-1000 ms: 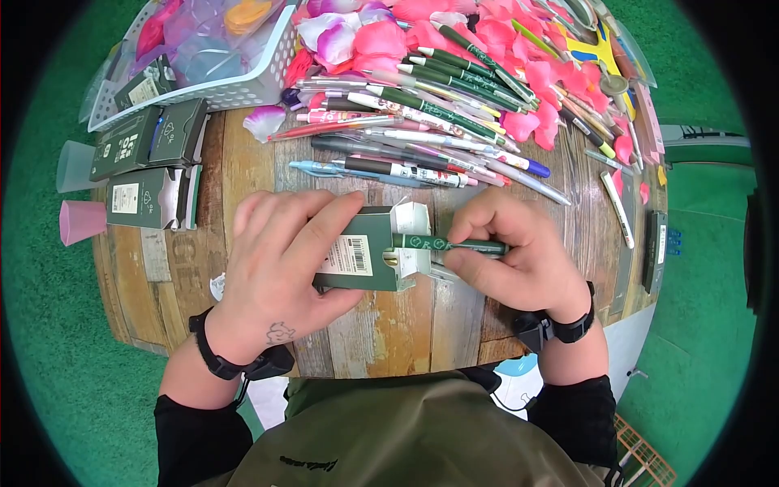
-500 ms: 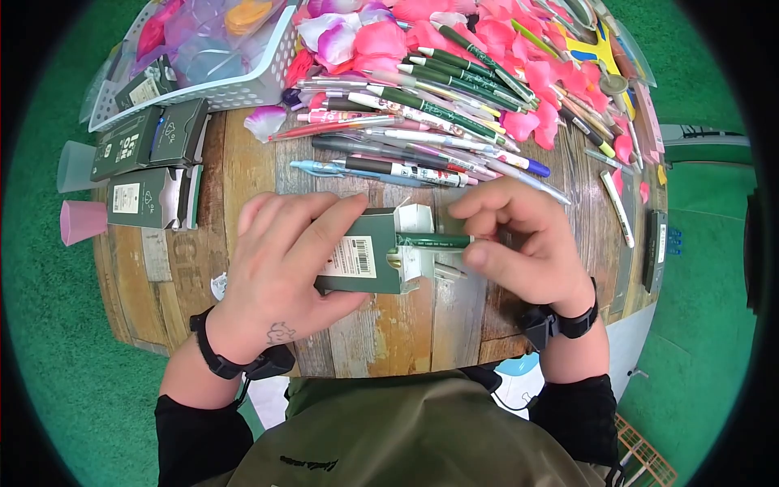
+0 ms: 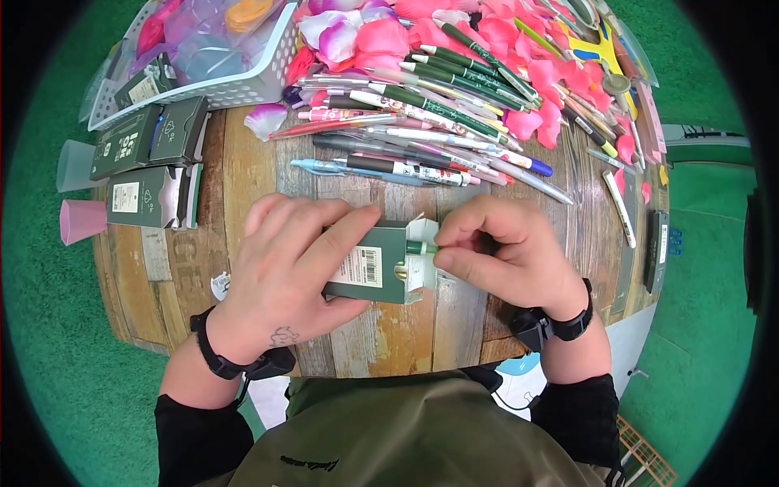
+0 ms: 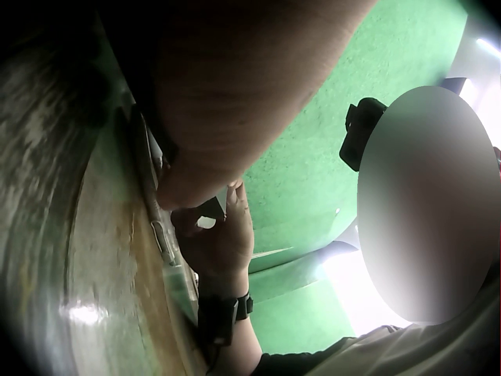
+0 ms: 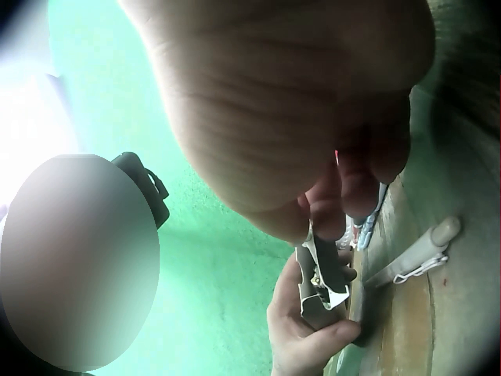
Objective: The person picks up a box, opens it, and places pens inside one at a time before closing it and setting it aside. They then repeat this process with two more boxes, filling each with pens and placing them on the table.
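Observation:
My left hand (image 3: 296,276) grips a dark green box (image 3: 393,268) with a white barcode label, its flaps standing open to the right. From that open end sticks the short end of a green pen (image 3: 419,247), the rest of it hidden inside. Thumb and forefinger of my right hand (image 3: 507,256) pinch the pen's outer tip. In the right wrist view the open box (image 5: 319,290) lies in my left hand (image 5: 301,333), below the right hand's fingers.
Behind the hands lies a heap of pens (image 3: 430,150) and pink petals (image 3: 381,40). More green boxes (image 3: 150,195), two cups (image 3: 83,223) and a white basket (image 3: 235,96) stand at the left. A white pen (image 3: 618,209) and a dark box (image 3: 656,252) lie at the right.
The pen has gone deeper into the box, leaving only a short end outside. The right fingers have moved left to that end. The box and left hand have shifted slightly right and toward the body.

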The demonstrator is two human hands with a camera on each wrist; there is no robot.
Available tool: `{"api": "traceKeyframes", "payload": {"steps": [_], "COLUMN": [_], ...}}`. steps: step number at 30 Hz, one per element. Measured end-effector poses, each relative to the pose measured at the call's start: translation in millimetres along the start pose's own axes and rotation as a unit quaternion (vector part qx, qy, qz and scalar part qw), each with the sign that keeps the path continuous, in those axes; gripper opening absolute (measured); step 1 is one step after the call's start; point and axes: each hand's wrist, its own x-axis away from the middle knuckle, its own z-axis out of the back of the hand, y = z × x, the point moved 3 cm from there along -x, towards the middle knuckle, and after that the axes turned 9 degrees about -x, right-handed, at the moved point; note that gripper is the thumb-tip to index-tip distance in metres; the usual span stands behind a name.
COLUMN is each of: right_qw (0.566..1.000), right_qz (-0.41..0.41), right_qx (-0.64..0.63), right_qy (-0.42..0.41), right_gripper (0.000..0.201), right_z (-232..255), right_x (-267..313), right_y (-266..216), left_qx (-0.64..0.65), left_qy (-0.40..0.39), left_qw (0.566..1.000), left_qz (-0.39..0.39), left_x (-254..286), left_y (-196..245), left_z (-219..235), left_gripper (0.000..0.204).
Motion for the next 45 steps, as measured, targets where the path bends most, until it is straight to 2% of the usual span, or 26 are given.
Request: {"api": "traceKeyframes", "payload": {"steps": [2,5,11,20,23,26,29,35,45], "right_qw": [0.999,0.998,0.994,0.994,0.995,0.999,0.999,0.995,0.992], "right_qz": [-0.009,-0.037,0.003,0.051,0.018,-0.024,-0.005,0.043,0.060], "right_qx": [0.046,0.052,0.100,0.094,0.100,0.037,-0.003,0.086,0.102], "right_qy": [0.004,0.004,-0.045,-0.026,-0.026,0.025,0.046,-0.028,-0.035], "right_gripper": [0.015,0.017,0.013,0.007,0.013,0.024,0.036,0.034,0.027], "right_z": [0,-2,-1,-3,-3,-4,-4,-3,-3], "right_x": [-2,-3,-5,-6,-5,-2,-1,-3,-5], "right_y": [-3,-4,-10,-4,-4,-3,3,-7,-8], "left_qx": [0.001,0.005,0.007,0.006,0.005,0.005,0.005,0.005,0.004], "left_qy": [0.000,-0.003,0.001,-0.004,-0.002,-0.002,-0.002,-0.005,-0.012], "left_qw": [1.000,1.000,1.000,1.000,1.000,1.000,1.000,1.000,1.000], "left_qz": [-0.007,-0.011,-0.015,-0.013,-0.013,-0.013,-0.013,-0.009,-0.007], "left_x": [-1,-1,-1,-1,-1,-1,-1,-1,-1], "left_y": [1,2,2,2,2,2,2,2,2], "left_z": [0,1,0,0,-1,0,0,0,0], "left_gripper": [0.078,0.079,0.080,0.079,0.079,0.079,0.079,0.078,0.079]}}
